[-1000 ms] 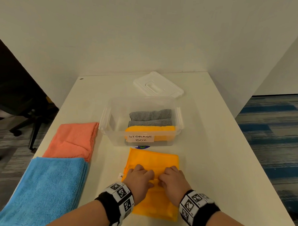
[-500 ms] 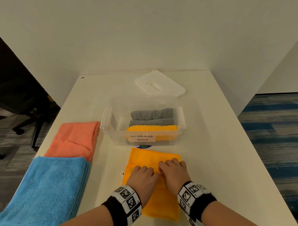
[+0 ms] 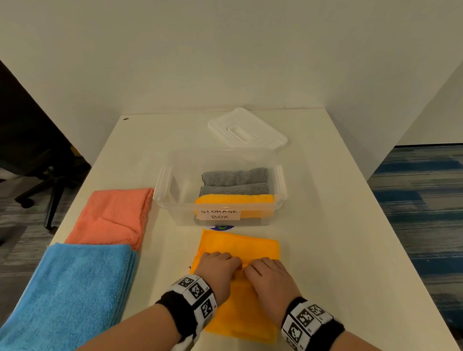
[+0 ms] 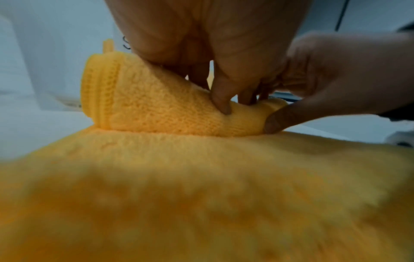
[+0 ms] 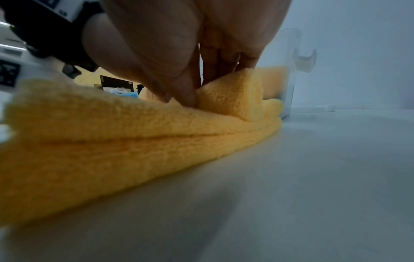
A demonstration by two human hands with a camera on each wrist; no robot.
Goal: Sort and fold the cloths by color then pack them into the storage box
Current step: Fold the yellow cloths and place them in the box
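Observation:
A yellow cloth (image 3: 239, 248) lies flat on the white table (image 3: 328, 246) just in front of the clear storage box (image 3: 166, 183). Both hands sit side by side on its middle. My left hand (image 3: 218, 265) pinches up a ridge of the yellow cloth (image 4: 156, 106) with curled fingers. My right hand (image 3: 270, 274) pinches the same raised fold (image 5: 233, 95) between thumb and fingers. Inside the box lie two folded grey cloths (image 3: 234, 179) and a folded yellow cloth (image 3: 234, 202).
A salmon cloth (image 3: 114, 215) and a blue cloth (image 3: 66, 295) lie flat at the table's left side. The white box lid (image 3: 247, 129) rests behind the box. An office chair (image 3: 30, 150) stands off the table's left edge; carpet floor lies to the right.
My right hand slid forward on the yellow cloth, then came back beside the left. Both hands now bunch a ridge across the cloth's middle.

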